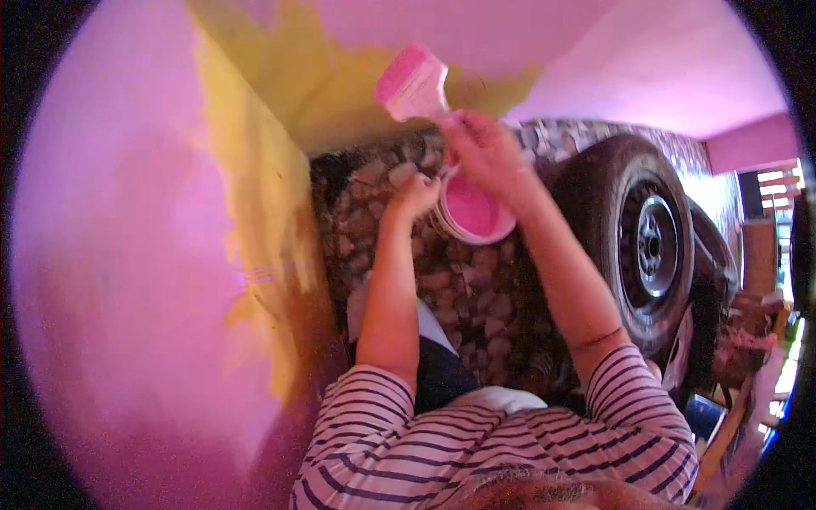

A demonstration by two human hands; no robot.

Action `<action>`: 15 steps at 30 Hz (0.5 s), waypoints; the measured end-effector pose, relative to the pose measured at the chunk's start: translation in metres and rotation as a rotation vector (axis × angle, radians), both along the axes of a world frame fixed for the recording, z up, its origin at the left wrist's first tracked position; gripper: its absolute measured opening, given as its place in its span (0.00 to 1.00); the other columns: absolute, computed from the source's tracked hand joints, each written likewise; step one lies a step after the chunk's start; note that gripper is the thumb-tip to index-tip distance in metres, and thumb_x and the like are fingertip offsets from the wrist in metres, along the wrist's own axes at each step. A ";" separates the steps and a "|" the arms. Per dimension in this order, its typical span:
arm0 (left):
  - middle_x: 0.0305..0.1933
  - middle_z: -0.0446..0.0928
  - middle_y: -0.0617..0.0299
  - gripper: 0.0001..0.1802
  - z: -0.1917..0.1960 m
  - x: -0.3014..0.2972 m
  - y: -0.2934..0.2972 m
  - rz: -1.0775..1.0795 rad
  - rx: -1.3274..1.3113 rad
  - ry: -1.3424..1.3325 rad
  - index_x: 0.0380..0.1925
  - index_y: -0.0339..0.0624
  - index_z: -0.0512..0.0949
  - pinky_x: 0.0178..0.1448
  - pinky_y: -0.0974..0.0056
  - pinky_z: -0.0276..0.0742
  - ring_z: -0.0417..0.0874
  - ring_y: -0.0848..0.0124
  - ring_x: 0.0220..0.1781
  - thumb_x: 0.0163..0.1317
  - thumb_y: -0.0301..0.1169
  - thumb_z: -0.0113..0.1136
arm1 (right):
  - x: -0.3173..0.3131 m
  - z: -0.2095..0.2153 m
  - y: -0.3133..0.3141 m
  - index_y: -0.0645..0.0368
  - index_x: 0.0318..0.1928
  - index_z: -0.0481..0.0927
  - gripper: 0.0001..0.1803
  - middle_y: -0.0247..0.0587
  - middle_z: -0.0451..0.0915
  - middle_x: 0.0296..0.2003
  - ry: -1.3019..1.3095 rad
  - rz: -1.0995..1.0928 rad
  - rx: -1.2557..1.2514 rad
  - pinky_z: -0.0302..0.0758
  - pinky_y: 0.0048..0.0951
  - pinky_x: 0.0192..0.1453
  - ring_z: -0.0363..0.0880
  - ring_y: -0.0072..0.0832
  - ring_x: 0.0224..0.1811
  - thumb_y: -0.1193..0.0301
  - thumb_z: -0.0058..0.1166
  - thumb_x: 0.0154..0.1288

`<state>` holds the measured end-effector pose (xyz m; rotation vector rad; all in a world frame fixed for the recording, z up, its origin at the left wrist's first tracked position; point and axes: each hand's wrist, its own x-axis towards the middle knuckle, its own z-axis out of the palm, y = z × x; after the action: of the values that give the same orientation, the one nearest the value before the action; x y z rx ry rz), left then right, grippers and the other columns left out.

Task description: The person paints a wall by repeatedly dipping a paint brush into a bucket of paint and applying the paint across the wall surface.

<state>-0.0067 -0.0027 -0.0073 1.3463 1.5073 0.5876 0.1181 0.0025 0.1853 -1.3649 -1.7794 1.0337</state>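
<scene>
A wide paintbrush (416,85) is gripped by its handle in my right hand (486,153), its pink-coated bristles raised toward the wall ahead. Below that hand is a white bucket (481,238) with pink paint (473,206) inside. My left hand (415,195) is closed on the bucket's rim at its left side. The far wall (331,76) and the left wall (127,212) are partly pink, with yellow areas left along their lower parts and in the corner.
A car wheel with a black tyre (650,242) stands close on my right. The floor (361,221) has a pebble pattern. Wooden pieces (748,340) and a bright opening lie at the far right.
</scene>
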 end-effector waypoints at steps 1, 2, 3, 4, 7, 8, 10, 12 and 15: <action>0.32 0.81 0.38 0.27 -0.001 0.000 -0.002 -0.019 0.161 0.104 0.28 0.28 0.81 0.46 0.51 0.76 0.85 0.49 0.39 0.66 0.47 0.50 | 0.026 0.011 -0.009 0.62 0.45 0.80 0.15 0.31 0.77 0.23 -0.109 -0.025 0.039 0.70 0.22 0.29 0.72 0.16 0.25 0.62 0.50 0.72; 0.36 0.81 0.37 0.26 0.000 -0.003 -0.002 -0.023 -0.012 0.023 0.31 0.29 0.81 0.48 0.52 0.76 0.85 0.49 0.42 0.65 0.46 0.49 | 0.046 0.023 -0.018 0.63 0.47 0.80 0.16 0.33 0.79 0.24 -0.208 -0.037 0.073 0.72 0.23 0.32 0.74 0.17 0.26 0.63 0.51 0.72; 0.37 0.81 0.37 0.26 0.008 0.007 -0.003 -0.043 -0.012 0.027 0.34 0.29 0.80 0.48 0.52 0.76 0.84 0.49 0.43 0.65 0.46 0.49 | 0.070 0.038 -0.030 0.64 0.47 0.80 0.16 0.38 0.81 0.26 -0.314 -0.026 0.088 0.74 0.25 0.34 0.76 0.19 0.28 0.63 0.52 0.71; 0.39 0.81 0.36 0.26 0.015 0.013 -0.003 -0.049 -0.002 0.039 0.37 0.29 0.80 0.49 0.52 0.75 0.84 0.48 0.45 0.65 0.46 0.49 | 0.086 0.055 -0.044 0.65 0.48 0.80 0.17 0.42 0.82 0.27 -0.410 -0.002 0.112 0.75 0.27 0.36 0.78 0.21 0.30 0.63 0.53 0.71; 0.41 0.81 0.36 0.26 0.010 0.001 0.003 -0.104 0.042 0.149 0.39 0.28 0.79 0.50 0.52 0.75 0.83 0.48 0.46 0.65 0.46 0.49 | 0.111 0.052 -0.064 0.63 0.47 0.81 0.17 0.52 0.83 0.34 -0.677 0.056 0.068 0.78 0.35 0.42 0.84 0.37 0.36 0.62 0.54 0.68; 0.41 0.81 0.36 0.26 0.003 -0.007 0.005 -0.097 0.039 0.160 0.39 0.28 0.79 0.50 0.52 0.75 0.83 0.48 0.46 0.65 0.46 0.49 | 0.110 0.042 -0.066 0.62 0.47 0.81 0.18 0.53 0.83 0.36 -0.787 0.110 0.078 0.79 0.37 0.44 0.84 0.43 0.39 0.61 0.54 0.67; 0.42 0.80 0.36 0.27 -0.010 -0.016 0.004 0.036 0.020 -0.001 0.40 0.28 0.79 0.52 0.52 0.75 0.82 0.46 0.48 0.65 0.46 0.48 | 0.102 0.004 -0.062 0.57 0.37 0.84 0.14 0.50 0.84 0.33 -0.936 0.199 0.050 0.80 0.45 0.44 0.83 0.47 0.39 0.61 0.50 0.65; 0.43 0.80 0.35 0.27 0.020 0.013 -0.003 -0.014 -0.018 0.073 0.41 0.28 0.79 0.54 0.53 0.75 0.82 0.46 0.50 0.65 0.47 0.48 | 0.120 -0.058 -0.058 0.53 0.31 0.85 0.12 0.49 0.84 0.30 -1.149 0.232 -0.002 0.81 0.49 0.41 0.85 0.45 0.36 0.65 0.50 0.62; 0.46 0.80 0.36 0.28 0.041 0.005 -0.008 0.002 -0.064 0.093 0.45 0.30 0.79 0.57 0.54 0.74 0.81 0.47 0.53 0.66 0.48 0.47 | 0.105 -0.121 -0.046 0.54 0.30 0.85 0.08 0.47 0.85 0.32 -1.141 0.240 0.039 0.81 0.48 0.40 0.86 0.42 0.35 0.69 0.53 0.55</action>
<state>-0.0022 -0.0110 0.0333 1.3390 1.5894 0.4800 0.2226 -0.0430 0.0640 -1.9347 -2.7787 0.2515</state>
